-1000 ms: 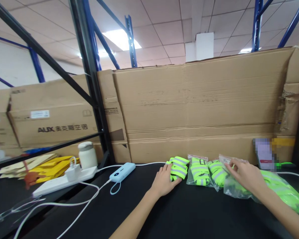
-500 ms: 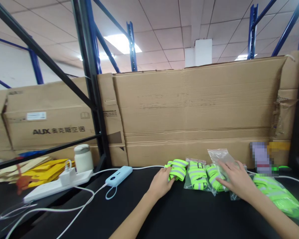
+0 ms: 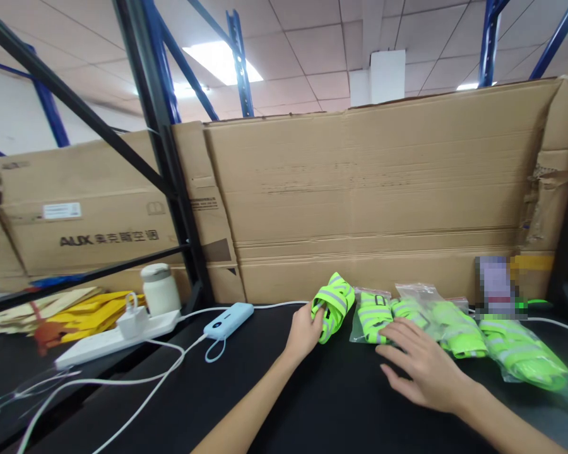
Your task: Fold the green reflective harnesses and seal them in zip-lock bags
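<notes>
My left hand [image 3: 305, 333] is closed on a rolled neon-yellow reflective strap [image 3: 334, 306] with silver-grey stripes, which tilts up off the black table. My right hand [image 3: 419, 366] hovers with its fingers apart and holds nothing. Just beyond its fingertips lies a bagged reflective strap [image 3: 375, 313] with a dark buckle. More straps in clear plastic bags continue to the right: one partly behind my hand [image 3: 409, 309], another bagged strap [image 3: 459, 328], and a larger bagged bundle [image 3: 525, 353] at the far right.
A pale-blue power bank [image 3: 228, 320] lies left, with white cables [image 3: 170, 377] across the black table [image 3: 265, 391]. Beyond are a white power strip [image 3: 94, 350], a cream bottle [image 3: 161, 290] and yellow envelopes [image 3: 97, 315]. A cardboard panel [image 3: 373, 189] stands behind, beside a black rack post [image 3: 170, 157].
My left hand has lifted and tilted the unbagged strap. My right hand has let go of the bagged strap and moved left and nearer. The camera view has shifted slightly.
</notes>
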The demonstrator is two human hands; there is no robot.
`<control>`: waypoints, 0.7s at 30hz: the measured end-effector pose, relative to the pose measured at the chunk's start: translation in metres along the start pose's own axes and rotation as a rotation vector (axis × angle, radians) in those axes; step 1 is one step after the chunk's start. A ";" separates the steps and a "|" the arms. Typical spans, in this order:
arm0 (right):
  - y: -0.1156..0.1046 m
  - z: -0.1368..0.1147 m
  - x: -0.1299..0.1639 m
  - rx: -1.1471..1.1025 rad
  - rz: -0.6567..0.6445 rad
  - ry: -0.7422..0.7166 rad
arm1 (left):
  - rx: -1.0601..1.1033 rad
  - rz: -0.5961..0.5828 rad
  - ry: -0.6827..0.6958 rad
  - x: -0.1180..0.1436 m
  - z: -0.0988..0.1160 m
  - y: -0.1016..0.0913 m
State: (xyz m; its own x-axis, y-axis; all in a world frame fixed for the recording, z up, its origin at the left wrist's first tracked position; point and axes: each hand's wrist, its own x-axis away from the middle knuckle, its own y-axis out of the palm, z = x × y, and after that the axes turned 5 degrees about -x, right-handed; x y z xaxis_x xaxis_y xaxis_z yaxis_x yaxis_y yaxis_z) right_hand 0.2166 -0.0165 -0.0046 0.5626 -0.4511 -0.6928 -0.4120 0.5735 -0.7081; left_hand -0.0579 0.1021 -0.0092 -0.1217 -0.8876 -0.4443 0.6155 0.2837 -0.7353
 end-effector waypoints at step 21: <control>0.014 -0.018 0.009 -0.106 -0.139 0.332 | 0.769 -0.363 -0.006 0.040 0.065 0.016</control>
State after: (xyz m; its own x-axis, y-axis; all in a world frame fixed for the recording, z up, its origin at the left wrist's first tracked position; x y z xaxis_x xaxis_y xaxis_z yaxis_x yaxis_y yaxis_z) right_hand 0.2029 -0.0249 -0.0234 0.3623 -0.7272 -0.5830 -0.4295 0.4248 -0.7969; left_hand -0.0020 0.0479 -0.0055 -0.4114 -0.8783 -0.2434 0.8972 -0.3432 -0.2780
